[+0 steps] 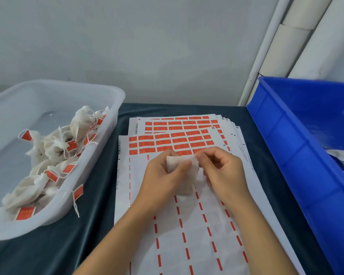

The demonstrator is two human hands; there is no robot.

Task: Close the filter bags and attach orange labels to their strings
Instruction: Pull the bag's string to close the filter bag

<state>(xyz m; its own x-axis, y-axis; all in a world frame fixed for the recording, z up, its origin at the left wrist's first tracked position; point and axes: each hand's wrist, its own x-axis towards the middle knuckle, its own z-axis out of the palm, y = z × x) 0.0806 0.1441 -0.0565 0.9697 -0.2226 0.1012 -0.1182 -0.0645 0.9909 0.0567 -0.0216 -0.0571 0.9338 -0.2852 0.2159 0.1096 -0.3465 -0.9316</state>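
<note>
Head view shows the filter bag held above the label sheet, left hand curled round its body, right hand fingertips pinched on its top edge. Bag appears light, soft and easily torn; hold by the mouth and string.

Single head-worn view: positioned above the near edge of the bench, angled forward and downward, close range, facing the far wall.
</note>
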